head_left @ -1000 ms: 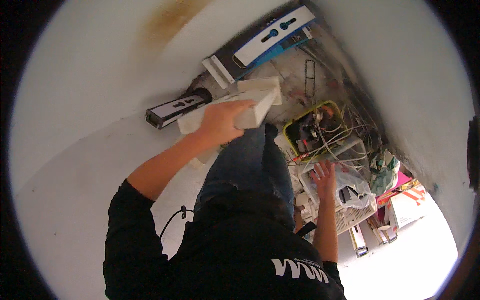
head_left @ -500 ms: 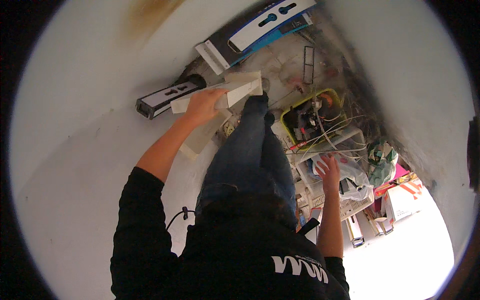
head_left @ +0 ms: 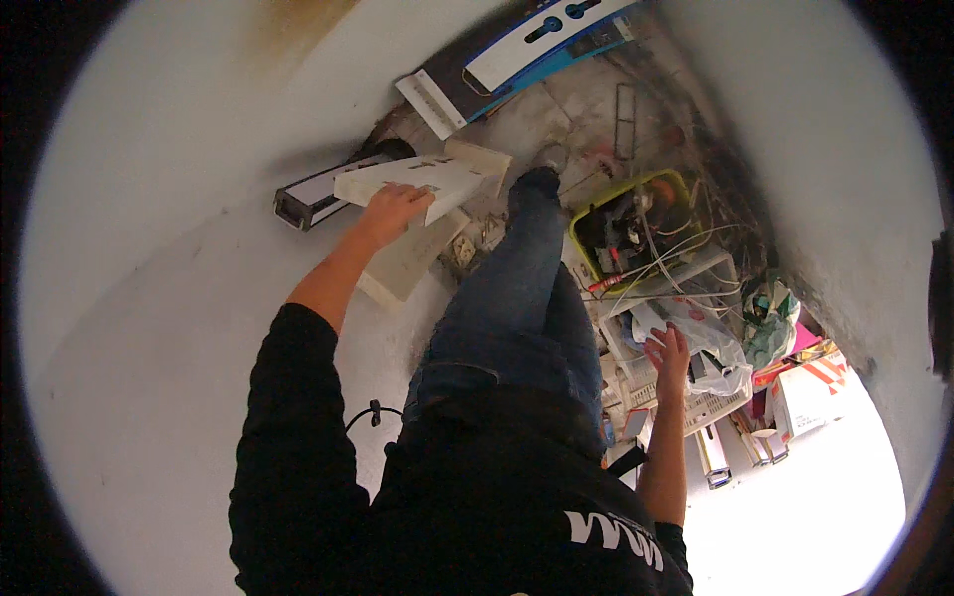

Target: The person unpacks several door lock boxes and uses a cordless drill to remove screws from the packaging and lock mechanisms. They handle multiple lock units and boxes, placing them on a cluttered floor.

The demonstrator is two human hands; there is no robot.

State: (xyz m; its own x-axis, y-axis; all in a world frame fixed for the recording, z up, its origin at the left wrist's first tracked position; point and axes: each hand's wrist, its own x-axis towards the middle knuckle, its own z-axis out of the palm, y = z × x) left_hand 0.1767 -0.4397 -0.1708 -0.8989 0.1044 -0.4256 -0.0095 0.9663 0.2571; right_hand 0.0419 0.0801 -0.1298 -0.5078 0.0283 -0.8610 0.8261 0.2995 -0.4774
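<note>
A white flat panel (head_left: 452,179) with a raised end and slots in its face is tilted in my left hand (head_left: 396,212), whose fingers curl over its near edge. Just below it leans a cream-coloured panel (head_left: 405,260), partly hidden by the first. My right hand (head_left: 670,356) has its fingers apart and holds nothing. It hovers over a white crate (head_left: 714,405), beside a clear plastic bag (head_left: 730,372).
A yellow-green bin (head_left: 579,238) holds tools and cables. Dark-framed long cases stand along the left wall, one a slotted case (head_left: 328,189). Farther off lies a large blue-and-white case (head_left: 527,50). A green-and-white bag (head_left: 770,323) and a white-and-orange box (head_left: 810,395) sit at right.
My left hand has tilted the white panel, so its broad slotted face now shows. My right hand has drawn slightly back from the plastic bag. My foot has shifted a little to the right.
</note>
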